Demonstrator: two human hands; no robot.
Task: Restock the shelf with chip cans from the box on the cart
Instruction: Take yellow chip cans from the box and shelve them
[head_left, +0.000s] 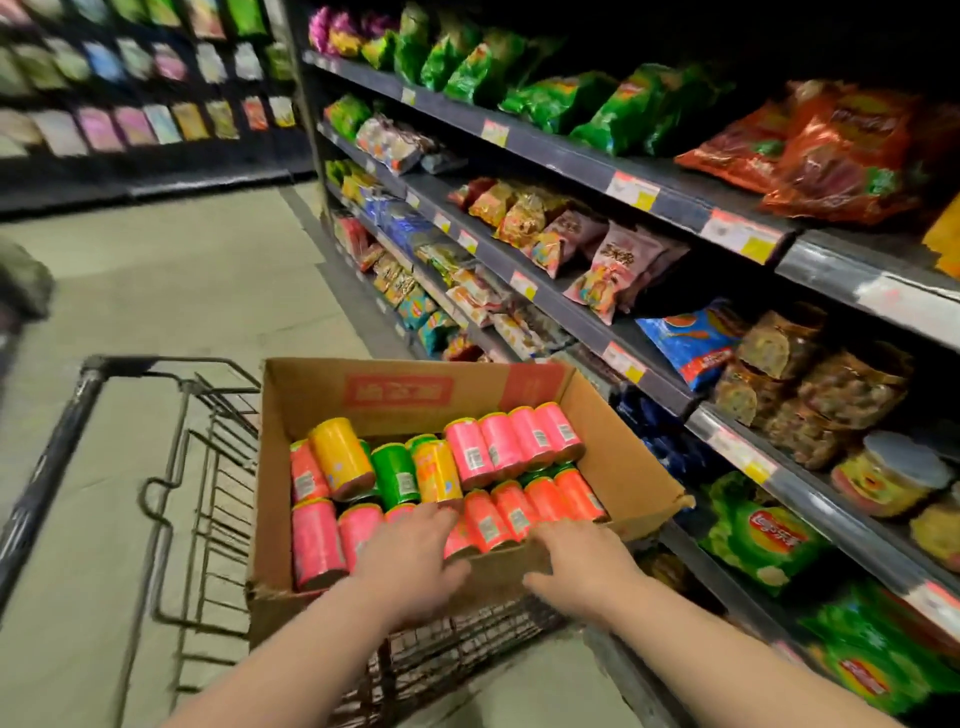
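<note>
Left hand (410, 564) rests flat on pink cans (317, 540), right hand (582, 564) spread on the box (498, 567) rim (red label (397, 391) unreadable).

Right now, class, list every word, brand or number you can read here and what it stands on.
"乐事", in the Lay's logo: green chip bag.
Too blurred to read: the red label on the box, shelf price tags, can barcode labels, pink snack bag.

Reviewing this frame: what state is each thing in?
box: open, sitting on the cart
chip cans: lying on their sides inside the box
left hand: over the near cans, grip unclear
right hand: fingers spread at the box's near rim
shelf: stocked with snack bags
</note>
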